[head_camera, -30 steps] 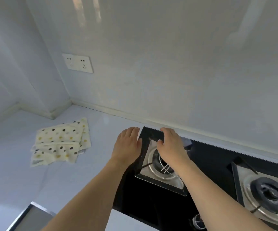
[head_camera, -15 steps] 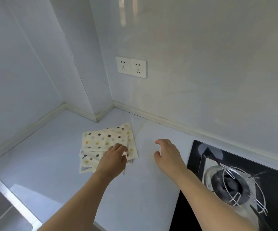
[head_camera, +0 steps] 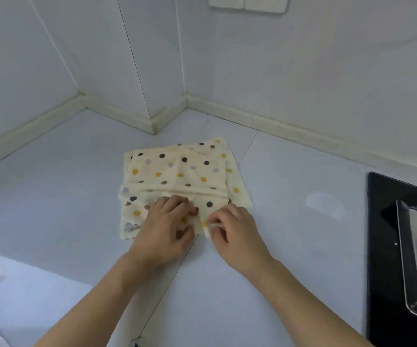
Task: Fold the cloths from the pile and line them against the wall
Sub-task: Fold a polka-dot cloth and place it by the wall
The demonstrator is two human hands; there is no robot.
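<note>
Cream polka-dot cloths (head_camera: 177,171) sit piled on the white worktop (head_camera: 290,221), near the corner wall (head_camera: 302,71); left hand (head_camera: 162,229) and right hand (head_camera: 235,231) both pinch the top cloth's near edge.

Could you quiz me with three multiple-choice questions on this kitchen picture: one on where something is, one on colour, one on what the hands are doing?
1. Where does the pile of cloths lie?
A. on the hob
B. on the counter near the wall corner
C. in a sink

2. What colour is the hob?
A. black
B. red
C. green

3. What are the hands doing?
A. hanging idle
B. pinching the cloths' near edge
C. touching the socket

Answers: 1 B, the counter bears the pile. 2 A, its glass is black. 3 B, left hand and right hand curl on fabric.
</note>
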